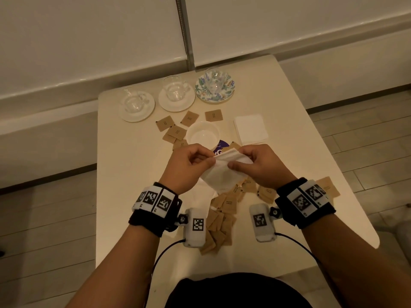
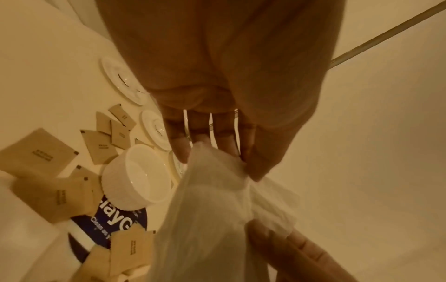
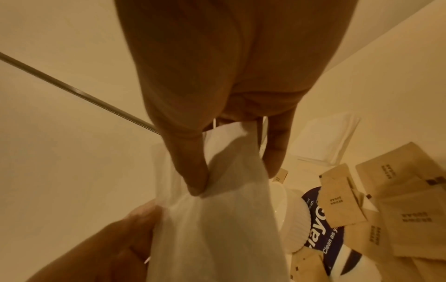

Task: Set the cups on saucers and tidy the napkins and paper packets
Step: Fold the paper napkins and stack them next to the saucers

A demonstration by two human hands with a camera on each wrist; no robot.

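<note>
Napkin [image 1: 219, 174] | being pinched over worktop [image 1: 133, 165] by left grip [image 1: 189, 163] and right grip [image 1: 260, 165] | cups [image 1: 175, 88] sitting on saucers [image 1: 176, 101] | packets [image 1: 220, 221] lying scattered, awaiting tidying

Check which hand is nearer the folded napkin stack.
Right. The right hand sits just below the napkin stack; the left hand is farther off, toward the stack's lower left.

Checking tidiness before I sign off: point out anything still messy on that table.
Brown paper sugar packets lie scattered in loose heaps on the cream table, some around the white ribbed bowl. All three glass cups sit on saucers.
</note>
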